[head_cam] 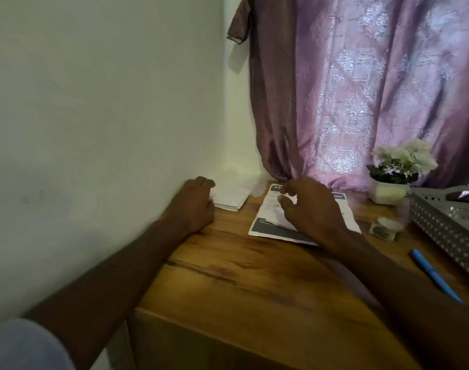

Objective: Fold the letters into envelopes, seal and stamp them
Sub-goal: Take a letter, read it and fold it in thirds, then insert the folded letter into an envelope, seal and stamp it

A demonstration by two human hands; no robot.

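Observation:
A printed letter with dark header bars lies flat on the wooden desk, below the curtain. My right hand hovers over its middle with fingers loosely curled, holding nothing that I can see. A small stack of white envelopes sits by the wall at the far left of the desk. My left hand rests at the stack's left edge, fingers bent over it. Whether it grips an envelope is unclear.
A white pot of white flowers stands at the back right. Beside it are a small clear tape roll, a perforated grey metal tray and a blue pen. A purple curtain hangs behind.

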